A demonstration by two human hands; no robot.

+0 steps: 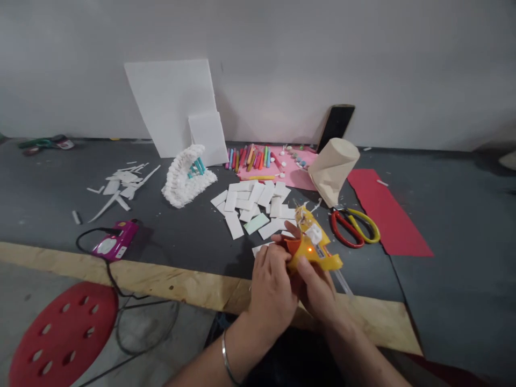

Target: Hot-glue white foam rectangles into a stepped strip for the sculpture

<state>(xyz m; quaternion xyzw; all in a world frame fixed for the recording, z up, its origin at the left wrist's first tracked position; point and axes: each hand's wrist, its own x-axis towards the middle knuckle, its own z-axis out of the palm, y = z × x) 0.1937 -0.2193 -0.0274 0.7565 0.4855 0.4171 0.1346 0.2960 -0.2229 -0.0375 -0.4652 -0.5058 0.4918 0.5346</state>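
A yellow hot glue gun [328, 262] with a small lit orange light is held over the table's front edge. My left hand [274, 277], with a metal bangle on the wrist, is closed around it by the orange trigger [293, 245]. From below and the right, my right hand [318, 290] grips the gun with its thumb against the body; its other fingers are mostly hidden. A clear glue stick [344, 283] sticks out of the gun's rear. Just beyond the nozzle lies a pile of white rectangular card pieces [244, 203], one pale green.
Scissors [347, 228] lie right of the gun, near red paper [393, 220] and a beige cone-like form [334, 164]. Crayons [252, 157] rest on pink paper. Left are a white arched model [181, 180], paper scraps [124, 183] and a corded magenta box [116, 241]. A phone [336, 126] leans behind.
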